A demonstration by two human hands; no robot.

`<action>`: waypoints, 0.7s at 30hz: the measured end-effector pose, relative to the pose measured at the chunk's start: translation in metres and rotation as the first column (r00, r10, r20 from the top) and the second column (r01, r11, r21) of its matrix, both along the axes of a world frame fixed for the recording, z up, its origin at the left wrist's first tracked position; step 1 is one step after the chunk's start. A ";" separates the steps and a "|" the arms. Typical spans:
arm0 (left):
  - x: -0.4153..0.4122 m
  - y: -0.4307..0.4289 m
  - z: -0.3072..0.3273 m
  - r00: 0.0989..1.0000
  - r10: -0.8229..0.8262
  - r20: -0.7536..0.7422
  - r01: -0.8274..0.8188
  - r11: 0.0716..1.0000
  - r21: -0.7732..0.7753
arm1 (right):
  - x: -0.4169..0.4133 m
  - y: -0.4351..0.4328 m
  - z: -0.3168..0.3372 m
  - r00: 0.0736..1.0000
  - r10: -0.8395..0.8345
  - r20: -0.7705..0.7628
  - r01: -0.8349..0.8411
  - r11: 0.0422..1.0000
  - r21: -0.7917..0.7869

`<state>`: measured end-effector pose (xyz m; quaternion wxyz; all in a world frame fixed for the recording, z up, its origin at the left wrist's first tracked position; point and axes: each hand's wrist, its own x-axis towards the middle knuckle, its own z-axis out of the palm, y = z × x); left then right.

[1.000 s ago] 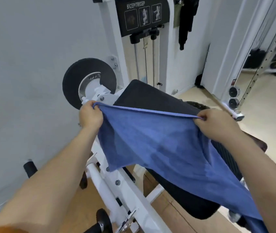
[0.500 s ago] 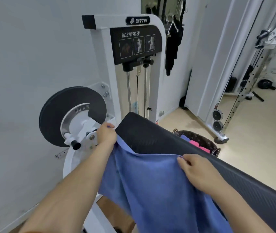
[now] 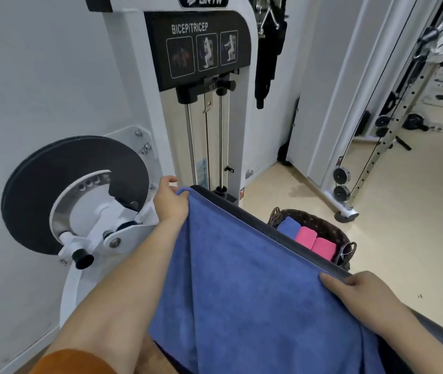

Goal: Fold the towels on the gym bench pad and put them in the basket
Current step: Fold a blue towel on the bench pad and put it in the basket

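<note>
Head view | blue towel (image 3: 242, 279) draped over counter (image 3: 282, 234), top edge along its far rim | left hand (image 3: 170, 203) grips far corner; right hand (image 3: 361, 295) apparently pinches near corner, thumb hidden | edge runs hand to hand | basket (image 3: 323, 225) beyond counter, nearer right hand

Towel (image 3: 242, 292) on pad (image 3: 282, 240), draped over pad's near side. Left hand (image 3: 170, 205) on towel corner at pad's far end; right hand (image 3: 361, 295) on towel edge at pad's right side. Basket (image 3: 323, 222) on floor just right of pad, folded towels (image 3: 306, 238) in it. Weight tower (image 3: 207, 117) behind pad; disc (image 3: 66, 190) left of pad; cable rack (image 3: 377, 147) far right.
</note>
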<state>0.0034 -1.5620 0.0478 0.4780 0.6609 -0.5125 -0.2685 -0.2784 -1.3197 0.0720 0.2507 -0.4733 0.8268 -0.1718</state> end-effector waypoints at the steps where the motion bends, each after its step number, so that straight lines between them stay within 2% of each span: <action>1: 0.000 -0.004 -0.001 1.000 -0.005 -0.004 0.005 1.000 -0.012 | -0.001 -0.001 0.001 1.000 -0.006 0.017 0.006 1.000 0.003; 6: 0.004 0.001 -0.002 0.988 0.003 0.154 0.000 1.000 -0.020 | 0.009 0.005 0.005 0.996 -0.066 -0.052 0.065 0.998 -0.015; 8: 0.011 0.022 -0.004 0.984 0.043 0.172 -0.032 0.997 -0.067 | 0.018 0.012 0.008 0.983 -0.042 -0.180 0.045 0.999 0.012; 11: 0.022 0.069 -0.024 0.940 -0.115 0.320 0.144 0.987 -0.070 | 0.038 0.015 0.014 0.893 0.018 -0.451 -0.058 0.995 -0.076; 13: 0.023 0.094 -0.039 0.873 -0.260 0.413 0.271 0.962 0.033 | 0.055 0.002 0.018 0.862 0.046 -0.506 -0.163 0.968 -0.190; 15: 0.025 0.111 -0.046 0.870 -0.301 0.390 0.293 0.953 0.082 | 0.077 -0.024 0.021 0.836 0.117 -0.536 -0.284 0.928 -0.242; 18: 0.048 0.132 -0.051 0.921 -0.151 0.358 0.174 0.984 -0.032 | 0.123 -0.082 0.029 0.805 0.315 -0.502 -0.451 0.875 -0.174; 19: 0.061 0.141 -0.056 0.930 -0.087 0.357 0.105 0.994 -0.033 | 0.138 -0.103 0.030 0.808 0.363 -0.464 -0.481 0.861 -0.165; 21: 0.089 0.160 -0.071 0.921 -0.002 0.389 -0.025 0.998 0.063 | 0.165 -0.142 0.028 0.820 0.419 -0.390 -0.506 0.849 -0.153</action>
